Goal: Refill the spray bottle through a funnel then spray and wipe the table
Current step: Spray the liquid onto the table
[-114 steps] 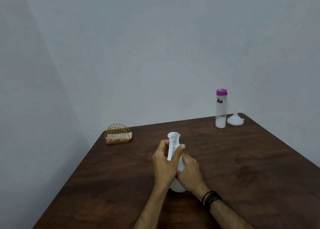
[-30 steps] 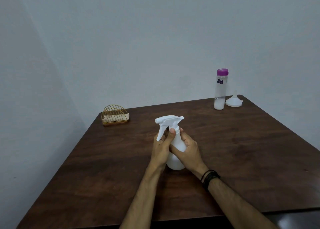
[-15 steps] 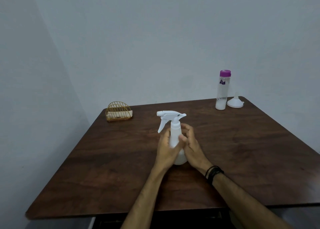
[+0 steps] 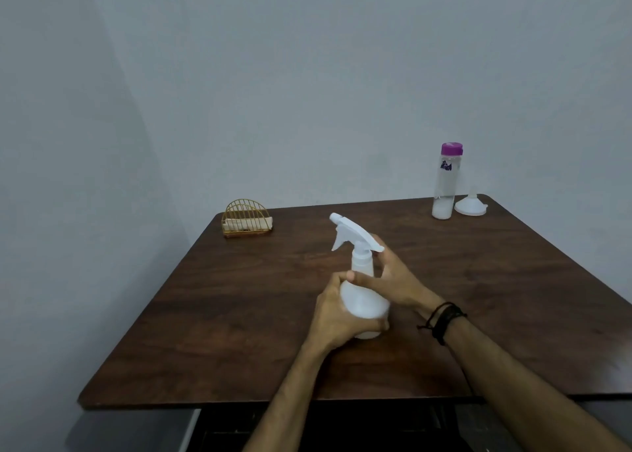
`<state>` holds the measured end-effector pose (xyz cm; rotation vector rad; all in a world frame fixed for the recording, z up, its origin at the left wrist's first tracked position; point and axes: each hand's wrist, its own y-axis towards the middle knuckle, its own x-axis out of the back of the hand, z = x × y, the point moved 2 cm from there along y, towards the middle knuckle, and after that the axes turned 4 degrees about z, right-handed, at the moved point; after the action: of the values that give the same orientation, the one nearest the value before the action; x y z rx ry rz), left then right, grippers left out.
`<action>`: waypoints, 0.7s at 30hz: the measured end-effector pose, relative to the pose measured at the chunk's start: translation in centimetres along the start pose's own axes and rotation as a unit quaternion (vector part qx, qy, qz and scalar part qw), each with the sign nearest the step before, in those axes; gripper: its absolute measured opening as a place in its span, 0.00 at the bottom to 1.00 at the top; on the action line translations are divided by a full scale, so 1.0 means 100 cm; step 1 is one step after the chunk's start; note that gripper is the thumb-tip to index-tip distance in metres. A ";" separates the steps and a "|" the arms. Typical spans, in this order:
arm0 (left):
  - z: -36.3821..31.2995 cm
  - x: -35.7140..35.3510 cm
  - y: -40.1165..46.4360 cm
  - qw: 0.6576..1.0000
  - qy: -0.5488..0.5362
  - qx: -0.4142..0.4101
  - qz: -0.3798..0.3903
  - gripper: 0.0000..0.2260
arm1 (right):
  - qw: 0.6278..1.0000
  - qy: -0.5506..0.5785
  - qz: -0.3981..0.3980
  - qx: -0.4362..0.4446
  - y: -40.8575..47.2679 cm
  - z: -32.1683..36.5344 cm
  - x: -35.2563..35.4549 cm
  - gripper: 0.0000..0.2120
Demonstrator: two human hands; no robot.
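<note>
A white spray bottle (image 4: 364, 297) stands near the middle of the dark wooden table (image 4: 239, 332), its trigger head pointing left. My left hand (image 4: 337, 318) grips the bottle's round body from the left and below. My right hand (image 4: 393, 277) wraps around the neck just under the trigger head, thumb across the front. At the table's far right stands a clear bottle with a purple cap (image 4: 445, 181), a little white liquid at its bottom. A white funnel (image 4: 471, 206) lies upside down beside it.
A gold wire holder (image 4: 247, 217) with a pale cloth or sponge inside sits at the far left corner. Grey walls close in behind and to the left. The table's front edge is just below my forearms.
The trigger head has turned from facing me to pointing left. My left hand slid from the neck down to the bottle's body. My right hand now holds the neck. The camera pulled back.
</note>
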<state>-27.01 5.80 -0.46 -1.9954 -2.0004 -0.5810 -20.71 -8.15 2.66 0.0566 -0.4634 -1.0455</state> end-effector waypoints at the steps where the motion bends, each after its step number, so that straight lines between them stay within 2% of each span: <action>1: -0.001 -0.003 -0.001 1.000 -0.004 0.004 0.013 0.46 | 1.000 -0.003 0.006 0.007 0.003 0.010 -0.002 0.36; 4: -0.003 -0.013 -0.006 0.997 -0.056 0.005 0.045 0.42 | 0.998 0.019 0.051 0.025 0.008 0.032 -0.004 0.27; 6: -0.006 -0.018 -0.010 0.993 -0.092 0.012 0.073 0.37 | 0.996 0.052 0.078 -0.003 0.009 0.035 -0.002 0.23; 10: -0.018 -0.029 -0.019 0.985 -0.141 0.036 0.095 0.31 | 0.989 0.097 0.027 -0.107 0.006 0.028 0.003 0.17; 12: -0.028 -0.036 -0.027 0.979 -0.176 0.056 0.090 0.26 | 0.979 0.107 0.022 -0.172 0.002 0.026 0.007 0.19; 16: -0.041 -0.054 -0.041 0.964 -0.237 0.082 0.087 0.19 | 0.956 0.098 0.081 -0.263 -0.005 0.023 0.015 0.20; 19: -0.046 -0.062 -0.047 0.959 -0.253 0.091 0.092 0.18 | 0.951 0.072 0.085 -0.288 -0.008 0.020 0.017 0.16; 21: -0.048 -0.065 -0.050 0.957 -0.257 0.094 0.094 0.17 | 0.953 0.026 0.083 -0.291 -0.010 0.019 0.018 0.18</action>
<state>-32.28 -2.03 0.37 -2.3450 -1.9912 0.1908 -21.50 -9.85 4.70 -0.4720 -0.0938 -0.9774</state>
